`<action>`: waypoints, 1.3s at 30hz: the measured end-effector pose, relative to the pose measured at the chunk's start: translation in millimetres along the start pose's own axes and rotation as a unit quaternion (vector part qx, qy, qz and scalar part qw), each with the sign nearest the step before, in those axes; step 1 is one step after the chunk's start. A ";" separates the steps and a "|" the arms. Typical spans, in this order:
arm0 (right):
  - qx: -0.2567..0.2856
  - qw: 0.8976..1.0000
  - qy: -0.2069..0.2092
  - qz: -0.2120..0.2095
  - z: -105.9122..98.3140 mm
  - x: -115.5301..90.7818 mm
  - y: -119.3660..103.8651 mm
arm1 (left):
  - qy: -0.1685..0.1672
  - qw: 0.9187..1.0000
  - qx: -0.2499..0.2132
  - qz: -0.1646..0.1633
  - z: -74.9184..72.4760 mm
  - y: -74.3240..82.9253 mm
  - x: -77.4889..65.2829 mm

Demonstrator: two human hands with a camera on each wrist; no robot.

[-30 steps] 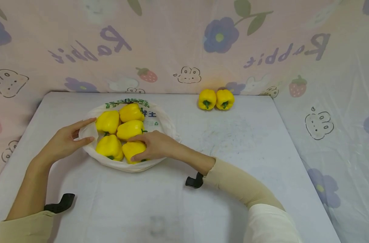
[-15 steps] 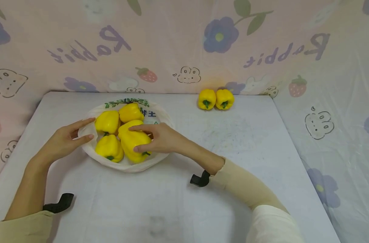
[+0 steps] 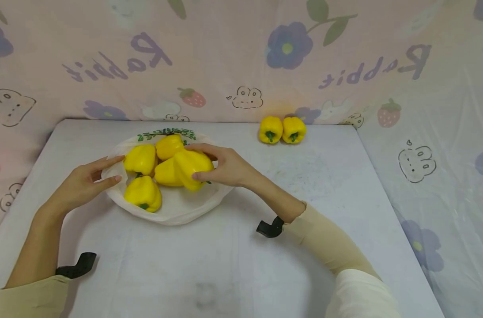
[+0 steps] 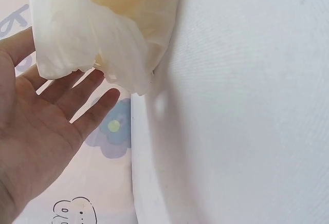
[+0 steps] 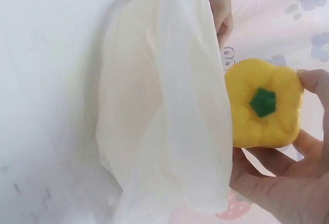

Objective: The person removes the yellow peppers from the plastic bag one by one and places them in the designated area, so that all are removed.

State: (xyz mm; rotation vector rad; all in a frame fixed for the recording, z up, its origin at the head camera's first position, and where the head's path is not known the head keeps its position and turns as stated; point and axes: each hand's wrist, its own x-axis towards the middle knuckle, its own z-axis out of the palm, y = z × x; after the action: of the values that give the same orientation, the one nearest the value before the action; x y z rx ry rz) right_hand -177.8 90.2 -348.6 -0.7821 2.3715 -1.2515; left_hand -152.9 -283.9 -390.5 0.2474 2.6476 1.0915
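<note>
A white plastic bag with a rolled-down rim stands on the table, its mouth facing up. Several yellow bell peppers lie inside it. My right hand grips another yellow bell pepper between thumb and fingers, raised to the rim's height and overlapping a pepper behind it in the head view. The held pepper's green stem faces the right wrist camera. At the bag's left side, my left hand touches the rim with spread, extended fingers; in the left wrist view the bag wall partly hides its fingertips.
Two more yellow bell peppers sit side by side at the table's back edge, right of the bag. A printed curtain hangs behind the white table. Each wrist wears a black mount.
My right hand has lifted the bell pepper from the bag's front right part and moved it up and to the right. The left hand stays nearly still at the rim.
</note>
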 end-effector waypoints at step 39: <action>0.064 0.979 0.186 0.060 -89.7 -37.3 42.2 | 0.011 1.000 0.021 0.017 0.0 -4.7 0.1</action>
State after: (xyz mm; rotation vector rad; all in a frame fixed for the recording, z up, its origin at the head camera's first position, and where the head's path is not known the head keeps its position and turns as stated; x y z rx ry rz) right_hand -209.2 190.1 -332.7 -0.3849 2.5421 -1.5937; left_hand -153.3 -287.2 -393.8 0.2927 2.6977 1.0555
